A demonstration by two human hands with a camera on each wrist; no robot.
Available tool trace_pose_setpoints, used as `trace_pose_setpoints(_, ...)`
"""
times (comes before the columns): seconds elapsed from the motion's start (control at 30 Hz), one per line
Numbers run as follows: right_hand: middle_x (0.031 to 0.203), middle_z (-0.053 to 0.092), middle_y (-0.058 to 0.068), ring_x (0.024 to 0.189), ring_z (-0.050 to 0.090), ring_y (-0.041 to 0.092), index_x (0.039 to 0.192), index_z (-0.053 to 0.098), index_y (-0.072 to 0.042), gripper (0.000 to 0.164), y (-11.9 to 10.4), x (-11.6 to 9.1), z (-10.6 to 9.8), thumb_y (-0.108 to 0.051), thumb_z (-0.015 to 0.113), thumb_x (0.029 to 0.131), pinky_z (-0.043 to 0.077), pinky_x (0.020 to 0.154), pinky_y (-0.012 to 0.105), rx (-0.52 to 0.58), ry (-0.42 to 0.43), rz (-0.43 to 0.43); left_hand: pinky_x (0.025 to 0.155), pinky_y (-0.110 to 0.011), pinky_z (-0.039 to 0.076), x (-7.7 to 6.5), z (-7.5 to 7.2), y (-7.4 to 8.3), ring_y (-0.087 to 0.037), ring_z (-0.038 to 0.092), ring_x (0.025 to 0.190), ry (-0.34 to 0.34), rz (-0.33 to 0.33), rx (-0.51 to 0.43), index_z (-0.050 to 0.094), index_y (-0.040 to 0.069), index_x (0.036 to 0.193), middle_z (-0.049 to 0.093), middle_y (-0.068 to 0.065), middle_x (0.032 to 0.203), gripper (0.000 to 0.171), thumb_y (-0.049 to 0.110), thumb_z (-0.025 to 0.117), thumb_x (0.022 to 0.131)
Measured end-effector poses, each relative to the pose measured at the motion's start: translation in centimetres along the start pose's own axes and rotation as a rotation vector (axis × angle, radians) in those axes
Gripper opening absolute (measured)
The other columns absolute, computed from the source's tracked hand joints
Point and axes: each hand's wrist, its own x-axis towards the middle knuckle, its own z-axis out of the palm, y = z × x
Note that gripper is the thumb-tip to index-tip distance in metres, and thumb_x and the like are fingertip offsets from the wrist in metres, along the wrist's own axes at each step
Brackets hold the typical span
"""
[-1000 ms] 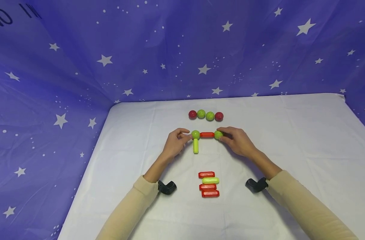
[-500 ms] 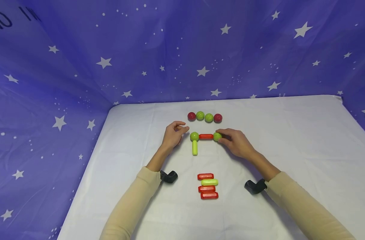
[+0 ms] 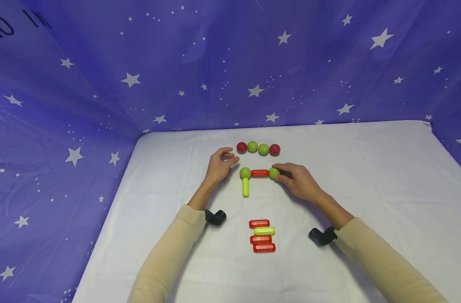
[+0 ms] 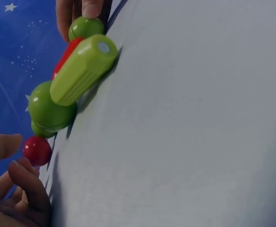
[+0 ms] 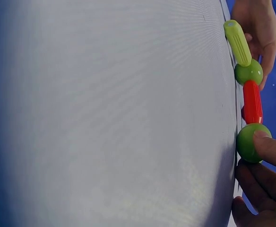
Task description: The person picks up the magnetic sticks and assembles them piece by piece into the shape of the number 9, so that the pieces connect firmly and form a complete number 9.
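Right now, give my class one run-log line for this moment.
right hand: holds green ball; left hand: holds nothing; red rod: touches that ball

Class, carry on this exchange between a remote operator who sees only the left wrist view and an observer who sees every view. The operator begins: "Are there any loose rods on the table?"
Observer: Yes, the head view shows four loose rods, three red and one yellow-green.
Operator: Where do they lie?
Observer: Closer to the bottom of the head view than the joined piece.
Operator: Is the red ball near the left hand the only red one?
Observer: No, a second red ball sits at the other end of its row.
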Motion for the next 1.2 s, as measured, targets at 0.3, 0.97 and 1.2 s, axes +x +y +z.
trace_pose_setpoints(0.3,0.123,0.065,0.016,0.118,0.058,0.034,0.129,0.063,-0.002,0.038,0.1,0.0,-0.1,-0.007,0.070,0.092,0.043,0.101,0.052,-0.005,0.007,-0.008,0.037,-0.022,0.040,1.4,0.7,0.0,-0.013,0.051,0.050,0.024,0.041,0.097,0.056,0.012,0.137,0.059,-0.005,0.128,0.049,0.016,0.073,0.091)
trace_pose_setpoints(0.97,0.125,0.065,0.015,0.119,0.058,0.034,0.129,0.063,-0.003,0.038,0.0,-0.1,-0.1,-0.007,0.069,0.092,0.043,0.100,0.051,0.003,0.007,-0.017,0.068,-0.033,0.054,3.6,1.2,-0.2,-0.020,0.061,0.083,-0.039,0.121,0.221,0.057,0.012,0.137,0.058,-0.010,0.129,0.055,0.018,0.077,0.087)
trace_pose_setpoints(1.2,0.126,0.064,0.016,0.120,0.057,0.034,0.129,0.063,-0.002,0.038,0.0,-0.1,0.0,-0.007,0.070,0.092,0.043,0.101,0.051,0.001,0.005,-0.017,0.111,-0.037,0.031,3.9,1.5,-0.4,-0.026,0.048,0.129,0.001,0.130,0.275,0.062,0.005,0.127,0.061,-0.011,0.129,0.047,0.020,0.078,0.086)
